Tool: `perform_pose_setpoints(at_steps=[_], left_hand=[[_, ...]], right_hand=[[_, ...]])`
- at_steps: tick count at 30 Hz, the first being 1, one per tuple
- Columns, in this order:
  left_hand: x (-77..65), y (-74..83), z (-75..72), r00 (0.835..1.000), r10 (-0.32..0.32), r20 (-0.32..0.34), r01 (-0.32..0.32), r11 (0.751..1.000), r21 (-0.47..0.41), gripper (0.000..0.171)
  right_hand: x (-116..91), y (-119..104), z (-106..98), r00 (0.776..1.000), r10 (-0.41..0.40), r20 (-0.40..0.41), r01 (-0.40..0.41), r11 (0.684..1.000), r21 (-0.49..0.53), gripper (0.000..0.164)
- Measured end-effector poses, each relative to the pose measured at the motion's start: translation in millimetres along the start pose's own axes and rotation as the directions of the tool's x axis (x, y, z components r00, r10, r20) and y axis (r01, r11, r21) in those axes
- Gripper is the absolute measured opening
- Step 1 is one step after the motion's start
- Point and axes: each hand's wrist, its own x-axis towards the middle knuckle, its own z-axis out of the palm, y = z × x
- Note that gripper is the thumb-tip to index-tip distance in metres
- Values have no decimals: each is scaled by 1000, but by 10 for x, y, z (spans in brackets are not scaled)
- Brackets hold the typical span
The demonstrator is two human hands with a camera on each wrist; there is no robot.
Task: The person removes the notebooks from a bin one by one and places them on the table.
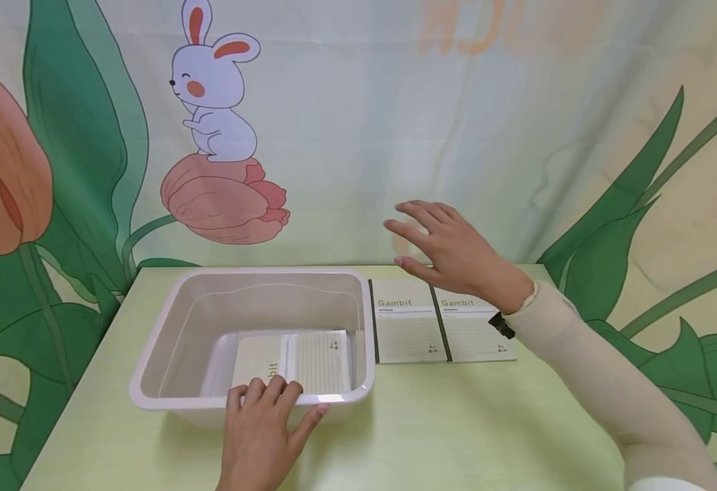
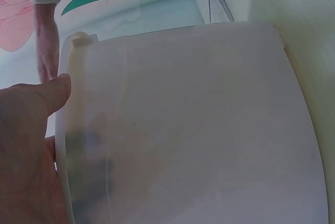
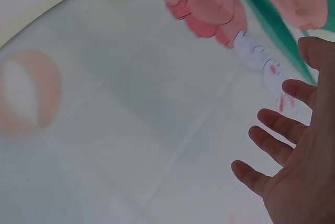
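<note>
Left hand [image 1: 259, 426] grips the near rim of the beige rectangular plastic basin [image 1: 279, 300]; inside lies 1 cream paper notebook [image 1: 320, 361]. Right hand [image 1: 447, 249], released, spread, hovers near 2 cream dark-spined notebooks [image 1: 406, 334] on the worktop [image 1: 456, 423].

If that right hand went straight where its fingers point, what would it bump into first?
Probably the printed curtain, somewhere toward the rabbit. The right hand seems high enough to clear the tub, though depth is hard to judge.
</note>
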Motion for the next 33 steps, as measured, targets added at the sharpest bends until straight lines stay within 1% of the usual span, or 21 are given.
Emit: perform_pose_setpoints(at_steps=[2, 5, 8, 11, 13, 15, 19, 23, 26, 28, 30, 33], left_hand=[[-7, -3, -2, 1000, 0, -1, 0, 1000, -1, 42], [-18, -5, 1, 1000, -1, -3, 1, 1000, -2, 42], [-24, -1, 2, 1000, -5, -5, 5, 1000, -1, 42], [-30, 1, 5, 1000, -6, -4, 6, 1000, -2, 42], [-32, 1, 7, 1000, -5, -4, 5, 1000, -6, 42], [-31, -2, 8, 1000, -2, -6, 2, 1000, -9, 42], [-26, -7, 4, 1000, 9, -12, -9, 1000, -12, 42], [-23, -3, 6, 999, 28, -24, -28, 999, -19, 43], [-22, -6, 7, 999, 41, -32, -41, 999, -21, 44], [-18, -14, -2, 999, 40, -27, -41, 999, -19, 44], [-12, -24, -16, 999, 35, -19, -35, 999, -9, 44], [-9, -4, -15, 1000, 19, -5, -19, 1000, -6, 43]], right_hand=[[116, -100, -15, 999, -53, 4, 53, 999, -1, 53], [286, -263, -18, 993, -117, 30, 117, 993, 1, 54], [442, -424, -4, 984, -167, 59, 167, 986, 11, 55], [591, -570, 34, 975, -212, 67, 210, 977, 25, 55], [692, -658, 75, 969, -237, 72, 235, 971, 40, 55], [796, -742, 132, 962, -259, 91, 252, 965, 76, 56], [998, -895, 289, 940, -293, 173, 267, 951, 157, 58], [1137, -1023, 455, 914, -323, 246, 285, 942, 177, 59], [1231, -1119, 595, 886, -350, 304, 308, 935, 178, 58], [1311, -1189, 711, 856, -369, 362, 328, 929, 172, 58], [1400, -1272, 830, 821, -387, 420, 350, 922, 165, 58], [1477, -1382, 1002, 776, -409, 481, 384, 910, 154, 58]])
